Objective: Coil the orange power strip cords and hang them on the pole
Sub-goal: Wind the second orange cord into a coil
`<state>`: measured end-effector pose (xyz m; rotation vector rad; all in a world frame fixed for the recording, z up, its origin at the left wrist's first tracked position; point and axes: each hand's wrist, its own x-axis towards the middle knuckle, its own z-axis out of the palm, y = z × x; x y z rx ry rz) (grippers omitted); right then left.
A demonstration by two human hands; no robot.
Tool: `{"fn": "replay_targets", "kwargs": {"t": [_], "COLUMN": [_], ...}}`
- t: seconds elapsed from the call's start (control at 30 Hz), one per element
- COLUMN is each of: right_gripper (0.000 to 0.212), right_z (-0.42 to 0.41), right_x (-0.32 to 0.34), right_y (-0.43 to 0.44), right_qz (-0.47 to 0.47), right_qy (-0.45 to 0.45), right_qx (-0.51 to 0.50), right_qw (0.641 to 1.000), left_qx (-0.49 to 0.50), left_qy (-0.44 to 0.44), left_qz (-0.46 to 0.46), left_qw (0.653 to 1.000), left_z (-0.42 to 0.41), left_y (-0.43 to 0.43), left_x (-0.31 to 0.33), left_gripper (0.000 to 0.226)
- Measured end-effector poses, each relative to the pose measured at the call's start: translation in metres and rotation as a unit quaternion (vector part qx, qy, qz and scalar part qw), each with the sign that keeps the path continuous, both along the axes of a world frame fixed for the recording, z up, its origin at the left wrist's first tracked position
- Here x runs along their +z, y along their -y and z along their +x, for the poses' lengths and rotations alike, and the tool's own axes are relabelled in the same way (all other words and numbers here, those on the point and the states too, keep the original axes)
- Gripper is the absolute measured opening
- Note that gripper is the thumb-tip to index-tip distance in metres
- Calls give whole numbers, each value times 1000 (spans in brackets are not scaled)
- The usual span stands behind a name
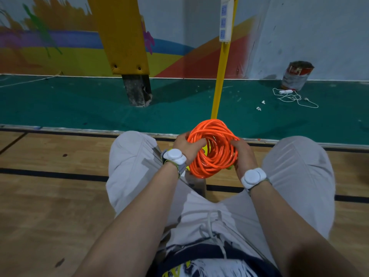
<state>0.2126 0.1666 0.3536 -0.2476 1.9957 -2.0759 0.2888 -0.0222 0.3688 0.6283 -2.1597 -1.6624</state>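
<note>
Left hand [184, 145], right hand [242, 153] grip glossy round orange cord coil [212, 149]; yellow pole [220, 76] behind.

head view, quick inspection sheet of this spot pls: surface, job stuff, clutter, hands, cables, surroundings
surface: wooden floor with black lines, green floor strip beyond it
job's things: orange cord wound into a coil, held low in front of the yellow pole; white power strip up on the pole
clutter: dirty paint can, paper scraps
hands: left hand and right hand each grip a side of the coil
cables: loose white cable on the green strip beside the can
surroundings: painted wall, padded yellow post
</note>
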Motion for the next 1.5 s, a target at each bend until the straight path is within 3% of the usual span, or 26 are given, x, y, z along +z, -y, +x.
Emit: {"fn": "replay_targets", "kwargs": {"t": [0.17,0.33,0.47,0.7,0.8,0.87,0.97,1.0,1.07,1.2,1.33,1.37,1.43,1.5], "right_gripper": [37,57,46,38,31,23,22,29,38,12,10,11,33,53], "right_z": [1,-12,-16,-26,-24,-23,-21,-16,-9,-8,-11,-11,-16,-18], "right_x": [-4,-18,-19,-18,-18,-15,-7,-3,-1,-6,-11,-12,-18,-20], "right_y": [-8,-4,-6,-18,-20,-17,-13,-11,-11,-12,-10,-9,-9,-9], "right_qz": [211,284,291,391,323,246,74,-19,-102,-51,-40,-42,-62,-83], "right_qy": [-154,-137,-130,-105,-141,-108,26,102,200,166,169,168,190,217], "right_qx": [-76,-119,-112,-78,-97,-101,-69,-53,-28,8,12,11,15,32], "right_qw": [962,942,941,911,931,958,995,993,974,985,985,985,980,972], "left_qx": [-6,-29,-38,-32,-37,-57,-89,-100,-116,-107,-93,-93,-96,-99], "left_qy": [7,23,37,40,45,48,59,61,62,67,83,85,89,92], "left_qz": [1,5,-11,25,88,112,126,135,154,155,129,118,107,105], "left_qw": [1000,999,999,998,994,991,986,984,979,980,984,985,986,985], "left_z": [-1,-1,-1,0,4,5,4,5,6,6,7,8,7,6], "left_y": [2,-1,0,3,5,5,1,-1,-5,-1,-2,-3,-4,-4], "left_x": [1,3,4,10,14,15,13,13,15,15,16,15,16,15], "left_gripper": [15,15,29,19,32,49,64,67,69,61,62,54,39,38]}}
